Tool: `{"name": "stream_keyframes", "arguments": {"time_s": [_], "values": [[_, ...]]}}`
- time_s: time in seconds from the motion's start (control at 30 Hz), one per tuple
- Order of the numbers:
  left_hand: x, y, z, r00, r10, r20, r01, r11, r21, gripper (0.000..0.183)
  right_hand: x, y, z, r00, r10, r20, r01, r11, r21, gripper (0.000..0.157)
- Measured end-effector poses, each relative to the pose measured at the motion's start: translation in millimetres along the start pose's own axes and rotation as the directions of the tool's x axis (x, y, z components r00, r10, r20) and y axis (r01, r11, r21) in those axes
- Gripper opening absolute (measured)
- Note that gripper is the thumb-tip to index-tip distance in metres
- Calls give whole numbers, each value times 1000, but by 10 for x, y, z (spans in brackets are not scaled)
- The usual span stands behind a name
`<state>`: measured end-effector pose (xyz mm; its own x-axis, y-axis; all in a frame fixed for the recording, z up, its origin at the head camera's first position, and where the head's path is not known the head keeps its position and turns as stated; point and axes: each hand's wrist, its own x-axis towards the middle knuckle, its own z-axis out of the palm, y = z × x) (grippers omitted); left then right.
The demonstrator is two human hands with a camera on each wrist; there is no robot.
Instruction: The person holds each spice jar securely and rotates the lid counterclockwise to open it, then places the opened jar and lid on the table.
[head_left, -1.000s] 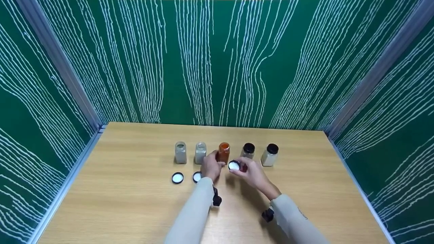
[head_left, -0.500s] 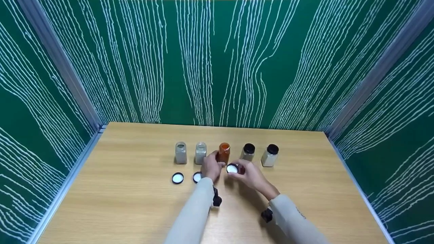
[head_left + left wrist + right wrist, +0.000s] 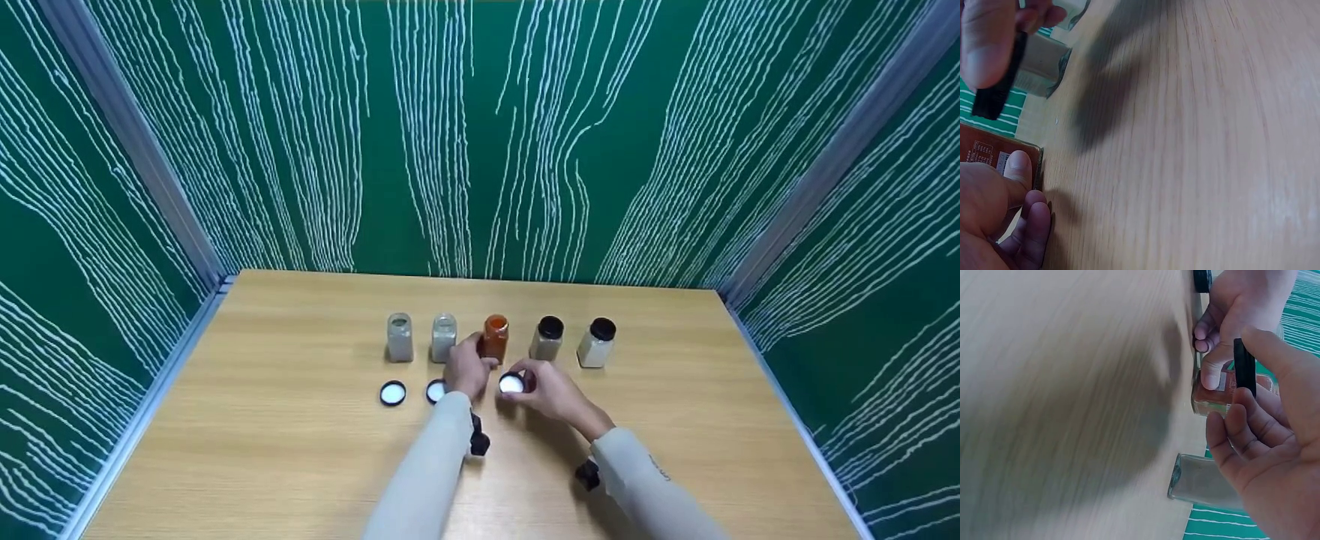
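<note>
My left hand (image 3: 468, 369) grips the lower part of an uncapped jar of orange-red powder (image 3: 495, 339), which stands upright on the table. In the left wrist view the thumb lies along the jar's label (image 3: 1003, 162). My right hand (image 3: 553, 391) pinches a black screw lid (image 3: 512, 383) by its rim between thumb and fingers, white inside facing up, in front of the orange jar and above the table. In the right wrist view the lid (image 3: 1244, 368) shows edge-on, overlapping the jar.
Two uncapped jars of pale powder, the far-left jar (image 3: 400, 339) and its neighbour (image 3: 444, 339), stand left. Their lids lie upturned in front: one lid (image 3: 392, 393), another lid (image 3: 436, 391) partly behind the left hand. Right stand two black-capped jars, a greyish jar (image 3: 547, 341) and a pale jar (image 3: 597, 343).
My right hand has moved the lid toward me and slightly left, lower over the table, away from the jars. The left hand has stayed on the orange-red jar.
</note>
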<state>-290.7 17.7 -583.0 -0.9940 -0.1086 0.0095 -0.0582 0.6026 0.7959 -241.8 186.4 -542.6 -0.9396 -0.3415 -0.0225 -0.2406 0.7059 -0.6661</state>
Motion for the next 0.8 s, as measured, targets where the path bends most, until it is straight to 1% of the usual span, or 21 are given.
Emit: {"name": "stream_keyframes", "arguments": {"time_s": [0.17, 0.27, 0.4, 0.6, 0.8], "values": [[-1, 1, -5, 1000, 1, -5, -1, 1000, 30, 44, 26, 6, 37, 1000, -8, 30, 9, 999, -35, 34], [4, 13, -11, 1000, -10, 3, 10, 1000, 15, 47, 43, -14, 55, 999, 2, 48, 0, 999, -35, 36], [9, 13, -10, 1000, -18, 7, 18, 1000, 3, 47, 62, -15, 95, 998, -10, 61, 12, 999, -41, 35], [5, 4, -4, 1000, -7, -7, 7, 1000, 9, 44, 85, -12, 173, 996, -31, 88, 34, 999, -36, 33], [-6, 0, 1, 1000, -3, -12, 3, 1000, 9, 42, 83, -19, 238, 994, -49, 94, 55, 997, -62, 33]]}}
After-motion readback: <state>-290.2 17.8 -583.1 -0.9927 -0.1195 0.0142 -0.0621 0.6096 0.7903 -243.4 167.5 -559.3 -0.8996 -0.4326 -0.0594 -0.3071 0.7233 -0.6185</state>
